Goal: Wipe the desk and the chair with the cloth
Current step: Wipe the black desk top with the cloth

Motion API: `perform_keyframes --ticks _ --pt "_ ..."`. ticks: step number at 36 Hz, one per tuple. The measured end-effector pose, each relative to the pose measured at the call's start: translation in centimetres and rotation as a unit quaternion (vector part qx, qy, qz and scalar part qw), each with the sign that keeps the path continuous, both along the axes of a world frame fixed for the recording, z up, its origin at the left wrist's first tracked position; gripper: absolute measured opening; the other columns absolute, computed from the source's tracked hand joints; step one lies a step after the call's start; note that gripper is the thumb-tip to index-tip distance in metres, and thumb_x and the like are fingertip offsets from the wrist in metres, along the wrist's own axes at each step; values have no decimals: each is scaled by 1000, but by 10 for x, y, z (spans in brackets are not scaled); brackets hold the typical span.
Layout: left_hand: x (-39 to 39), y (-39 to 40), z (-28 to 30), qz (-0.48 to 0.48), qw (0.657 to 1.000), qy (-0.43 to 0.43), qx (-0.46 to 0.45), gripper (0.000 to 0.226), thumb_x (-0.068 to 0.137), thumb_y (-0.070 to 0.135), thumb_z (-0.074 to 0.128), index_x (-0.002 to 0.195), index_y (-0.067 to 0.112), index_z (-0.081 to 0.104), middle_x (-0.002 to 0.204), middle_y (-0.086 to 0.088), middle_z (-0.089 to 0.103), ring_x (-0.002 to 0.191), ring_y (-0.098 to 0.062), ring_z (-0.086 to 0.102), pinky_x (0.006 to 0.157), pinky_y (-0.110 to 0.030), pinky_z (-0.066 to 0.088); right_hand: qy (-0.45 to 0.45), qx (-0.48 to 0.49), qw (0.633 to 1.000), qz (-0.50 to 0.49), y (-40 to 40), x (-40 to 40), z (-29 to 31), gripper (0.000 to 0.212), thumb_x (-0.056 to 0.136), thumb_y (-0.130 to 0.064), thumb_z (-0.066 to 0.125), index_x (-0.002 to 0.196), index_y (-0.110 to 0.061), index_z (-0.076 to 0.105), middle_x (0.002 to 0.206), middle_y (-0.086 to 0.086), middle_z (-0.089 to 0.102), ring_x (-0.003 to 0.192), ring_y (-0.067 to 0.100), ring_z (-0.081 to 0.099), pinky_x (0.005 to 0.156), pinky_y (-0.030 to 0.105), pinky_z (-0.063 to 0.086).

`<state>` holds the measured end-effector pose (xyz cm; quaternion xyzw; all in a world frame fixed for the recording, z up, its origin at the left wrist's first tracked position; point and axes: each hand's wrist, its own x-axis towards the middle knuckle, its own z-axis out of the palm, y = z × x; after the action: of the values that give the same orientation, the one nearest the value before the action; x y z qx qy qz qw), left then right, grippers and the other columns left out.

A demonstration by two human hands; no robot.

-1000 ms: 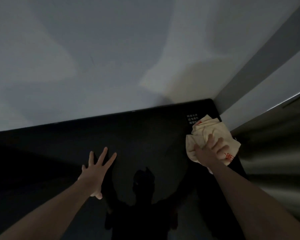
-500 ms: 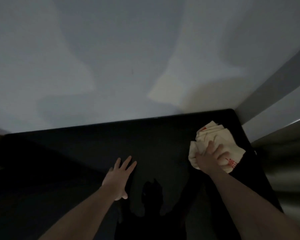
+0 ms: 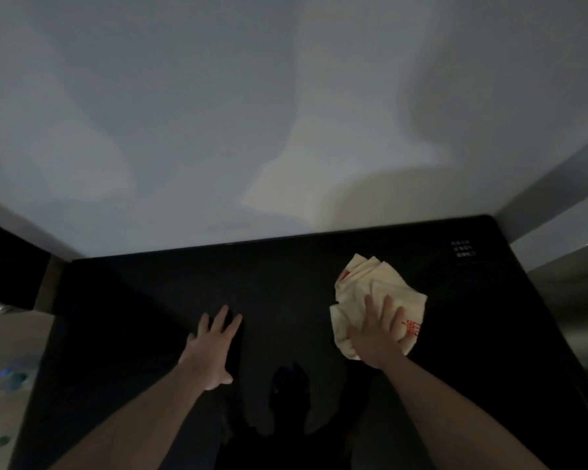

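A glossy black desk (image 3: 286, 276) fills the lower half of the view, its back edge against a pale wall. A crumpled cream cloth (image 3: 364, 283) with red print lies on the desk's right part. My right hand (image 3: 379, 334) presses flat on the cloth's near half, fingers straight and spread. My left hand (image 3: 213, 347) rests flat on the bare desk near the middle, fingers spread, holding nothing. The chair is out of view.
A small white-lettered label (image 3: 464, 249) sits at the desk's back right corner. A grey wall or cabinet panel (image 3: 557, 205) rises on the right. Tan floor with blue objects (image 3: 11, 378) shows past the desk's left edge.
My right hand has slid the cloth leftward away from the desk's back right corner, uncovering the label. My left hand stays flat on the desk. The view has shifted left.
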<state>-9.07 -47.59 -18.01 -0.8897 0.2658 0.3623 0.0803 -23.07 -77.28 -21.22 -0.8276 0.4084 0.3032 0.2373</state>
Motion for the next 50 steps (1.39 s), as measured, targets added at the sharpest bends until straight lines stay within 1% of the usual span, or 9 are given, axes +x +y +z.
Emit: perform_keyframes --ticks 3,10,21,26,30,34,42,46,50 --pt "7 14 -4 23 1000 11 10 129 80 34 85 162 34 -15 168 0 -27 156 -41 -10 123 -60 23 4 -7 1000 -15 -3 -1 -3 87 95 -70 30 148 -41 -32 154 0 -46 143 35 -38 114 64 -15" --pt "7 15 -21 63 997 12 -32 134 76 25 89 161 39 -14 166 7 -30 155 -39 -15 115 -51 43 -6 -28 998 -62 -28 24 -17 90 91 -75 29 147 -41 -32 151 -1 -48 143 37 -37 113 70 -10" --pt "8 25 -24 59 997 10 -45 132 78 26 88 159 42 -14 162 13 -33 154 -35 -20 114 -49 45 -13 -26 996 -86 -33 40 -14 87 94 -72 30 151 -40 -26 155 1 -43 144 36 -36 113 68 -15" --pt "10 29 -20 53 997 11 -58 127 77 32 87 162 40 -8 166 14 -25 156 -33 -16 118 -50 39 -10 -39 995 -92 -2 45 -15 84 96 -69 30 152 -39 -26 158 2 -37 146 36 -31 114 66 -14" --pt "12 48 -17 45 995 12 -93 110 82 45 81 164 35 7 170 16 -11 158 -24 -7 118 -45 38 -13 -42 996 -84 37 47 -14 85 97 -67 30 152 -36 -27 159 4 -37 146 37 -30 115 64 -13" --pt "13 83 -13 40 991 20 -129 89 94 44 70 163 32 16 171 15 4 158 -15 2 122 -43 29 2 -58 995 -82 96 62 -12 87 97 -67 30 151 -34 -30 157 6 -38 147 39 -28 117 66 -8" --pt "27 210 -8 115 973 -8 -198 64 99 43 62 157 33 36 165 18 27 154 -6 19 122 -31 29 -10 -24 999 -38 263 118 -3 88 97 -66 30 152 -31 -29 156 14 -39 144 44 -30 111 74 -7" --pt "40 267 -7 139 968 -41 -204 60 97 38 63 154 32 44 161 18 34 150 -5 27 119 -25 30 -26 48 999 -2 350 143 7 87 98 -62 35 152 -34 -27 154 14 -43 142 44 -36 110 74 -11" --pt "48 305 -9 156 967 -62 -190 59 94 32 66 150 30 50 159 13 41 147 -10 36 118 -27 32 -35 112 991 70 408 154 10 81 99 -62 31 156 -35 -19 156 13 -41 141 45 -37 112 72 -10"
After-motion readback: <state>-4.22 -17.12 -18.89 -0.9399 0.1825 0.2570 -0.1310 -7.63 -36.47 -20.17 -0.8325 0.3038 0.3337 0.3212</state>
